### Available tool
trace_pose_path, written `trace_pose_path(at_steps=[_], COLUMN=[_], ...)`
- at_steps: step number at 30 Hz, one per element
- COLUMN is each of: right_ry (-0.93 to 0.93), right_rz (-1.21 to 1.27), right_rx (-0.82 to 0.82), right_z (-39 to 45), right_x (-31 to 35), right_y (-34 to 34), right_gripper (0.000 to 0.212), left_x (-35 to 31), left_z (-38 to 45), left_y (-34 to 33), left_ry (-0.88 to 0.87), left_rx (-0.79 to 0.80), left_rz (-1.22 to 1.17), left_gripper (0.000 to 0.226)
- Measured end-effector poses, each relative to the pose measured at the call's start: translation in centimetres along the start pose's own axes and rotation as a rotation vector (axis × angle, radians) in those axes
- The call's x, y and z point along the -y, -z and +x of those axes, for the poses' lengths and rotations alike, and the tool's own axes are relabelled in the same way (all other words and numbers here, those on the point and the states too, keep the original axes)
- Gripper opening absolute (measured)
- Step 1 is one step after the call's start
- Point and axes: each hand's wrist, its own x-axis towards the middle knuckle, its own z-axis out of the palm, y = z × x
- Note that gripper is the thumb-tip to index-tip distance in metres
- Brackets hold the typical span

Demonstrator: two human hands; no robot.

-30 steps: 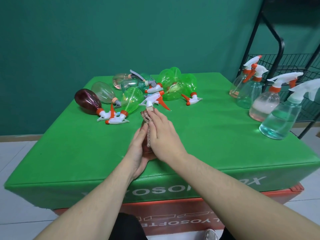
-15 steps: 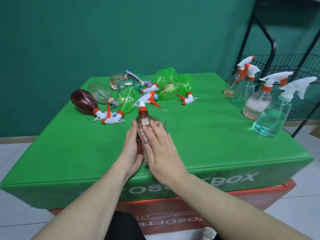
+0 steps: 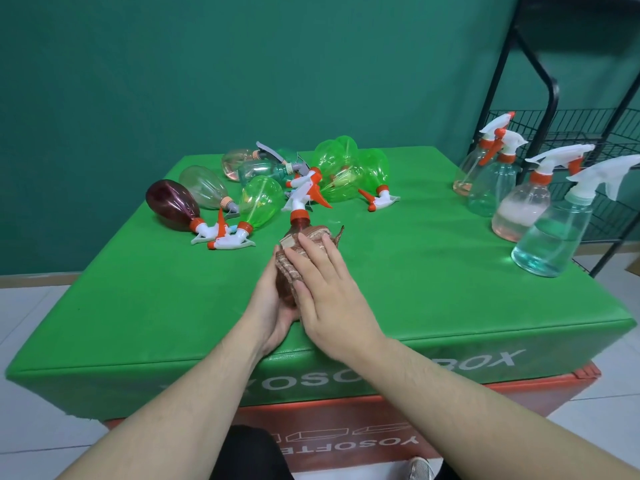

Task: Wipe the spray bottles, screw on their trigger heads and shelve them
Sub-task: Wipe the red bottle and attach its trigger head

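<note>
A reddish-brown spray bottle [image 3: 298,225] with an orange collar and a white trigger head stands near the front middle of the green table [image 3: 415,271]. My left hand [image 3: 273,299] cups its left side and base. My right hand [image 3: 329,282] presses a brown patterned cloth [image 3: 294,247] against the bottle's body with straight fingers. Most of the bottle is hidden by the cloth and my hands.
Several bottles lie in a heap at the back left: a dark red one [image 3: 171,204], clear ones and green ones [image 3: 341,173]. Several upright bottles with trigger heads [image 3: 550,233] stand at the right edge. A black wire rack [image 3: 595,133] rises to the right.
The bottle has come more upright, so its orange collar and trigger head now show above the cloth. My right hand has slid the cloth down over the body.
</note>
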Motion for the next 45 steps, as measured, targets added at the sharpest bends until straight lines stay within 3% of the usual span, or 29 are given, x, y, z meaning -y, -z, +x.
trace_pose_path(at_steps=[4, 16, 27, 32, 36, 38, 41, 45], right_ry=[0.011, -0.357, -0.115, -0.053, -0.024, -0.009, -0.033, -0.008], right_rz=[0.057, 0.265, 0.083, 0.027, 0.016, 0.023, 0.056, 0.032], right_rx=[-0.075, 0.094, 0.078, 0.115, 0.123, 0.116, 0.109, 0.070], right_z=[1.8, 6.2, 0.9, -1.1, -2.1, -2.3, -2.2, -1.7], right_x=[0.2, 0.3, 0.2, 0.3, 0.2, 0.0, 0.0, 0.1], right_y=[0.9, 1.2, 0.2, 0.2, -0.1, -0.1, 0.2, 0.4], right_gripper=[0.051, 0.049, 0.058, 0.055, 0.053, 0.052, 0.052, 0.050], left_x=[-0.2, -0.1, 0.0, -0.2, 0.5, 0.7, 0.4, -0.1], left_z=[-0.2, -0.3, -0.4, -0.2, 0.5, 0.9, 0.7, 0.1], left_y=[-0.1, -0.3, -0.6, -0.3, 0.4, 0.9, 0.7, 0.1], left_ry=[0.002, 0.005, -0.043, -0.040, -0.036, -0.057, -0.060, -0.036], left_rx=[-0.004, -0.005, -0.056, -0.078, -0.064, -0.058, -0.025, -0.042], left_rz=[0.014, 0.016, -0.090, -0.061, -0.113, -0.130, -0.142, -0.105], left_gripper=[0.041, 0.041, 0.044, 0.058, 0.109, 0.116, 0.108, 0.049])
